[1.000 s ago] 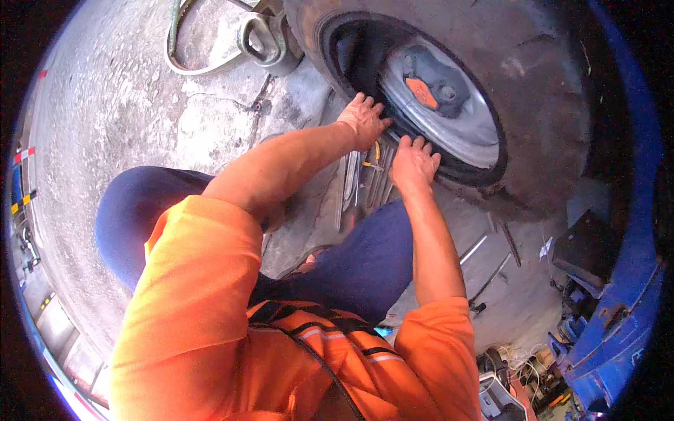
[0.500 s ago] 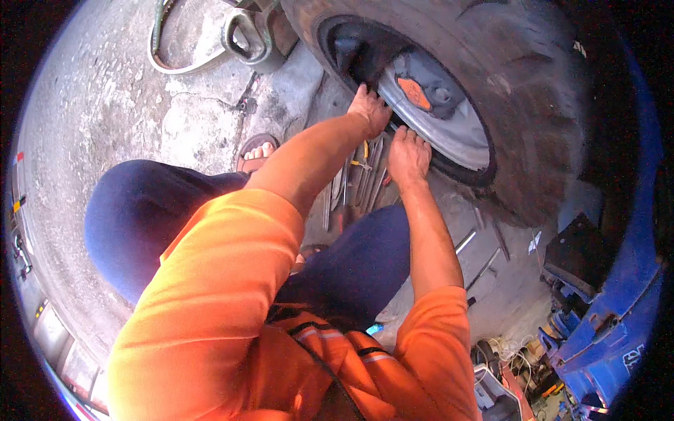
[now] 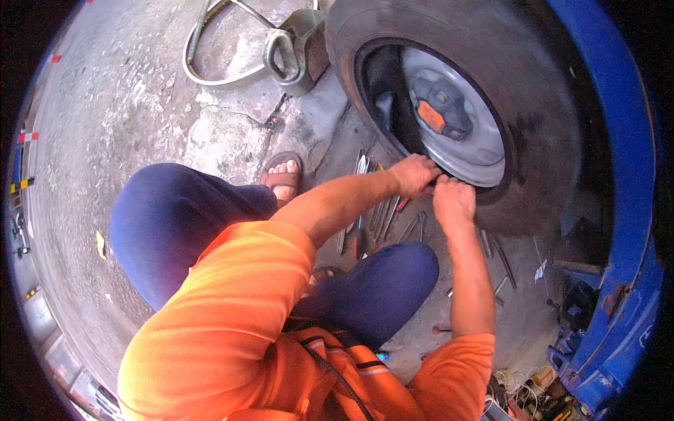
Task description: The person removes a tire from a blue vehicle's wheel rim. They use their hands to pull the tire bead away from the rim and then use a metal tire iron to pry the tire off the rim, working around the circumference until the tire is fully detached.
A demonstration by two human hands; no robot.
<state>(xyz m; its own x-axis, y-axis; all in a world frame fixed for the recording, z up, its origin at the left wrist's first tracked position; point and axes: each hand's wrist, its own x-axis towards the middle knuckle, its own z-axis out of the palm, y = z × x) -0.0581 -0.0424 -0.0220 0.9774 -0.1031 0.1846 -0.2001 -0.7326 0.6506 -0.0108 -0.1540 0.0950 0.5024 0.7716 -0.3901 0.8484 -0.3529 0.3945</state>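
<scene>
A big dark tire (image 3: 540,161) stands upright ahead to the right, tilted in the picture. Inside its opening show a silver-grey wheel rim (image 3: 484,158) and a hub with an orange patch (image 3: 431,116). Side by side at the near lower edge of that opening are both hands. My left hand (image 3: 414,175) has its fingers curled over the tire's inner edge. Just right of it, my right hand (image 3: 455,199) grips the same edge, knuckles up. Most fingertips are hidden behind the edge. A dark gap lies between rim and tire on the left side.
Several long metal hand tools (image 3: 379,217) lie on the concrete below my left forearm, and a dark bar (image 3: 504,263) lies right of my right forearm. A grey metal piece with a loop (image 3: 295,56) sits at upper left. Blue machinery (image 3: 618,302) curves along the right.
My left hand has slid along the opening's edge toward my right hand, so the two are now closer together at its lower side. The whole view has shifted, with the wheel appearing farther right.
</scene>
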